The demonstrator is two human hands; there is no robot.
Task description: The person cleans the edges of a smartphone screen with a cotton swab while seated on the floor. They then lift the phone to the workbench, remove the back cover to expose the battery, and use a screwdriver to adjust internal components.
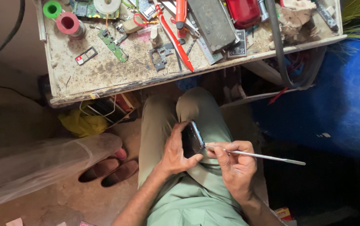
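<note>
My left hand (173, 148) grips a dark mobile phone (191, 139) on edge over my lap, fingers wrapped round its back. My right hand (235, 161) pinches a thin metal pry tool (268, 157) like a pen. The tool's tip touches the phone's right edge, and its shaft sticks out to the right. Both hands rest above my green trousers (188, 196).
A worn workbench (104, 73) stands ahead with a green circuit strip (113, 45), red tweezers (175, 39), tape rolls (69, 23), a red box (242, 11) and loose parts. A blue surface (347, 104) lies right. Red slippers (108, 171) and a clear plastic sheet (41, 163) sit left.
</note>
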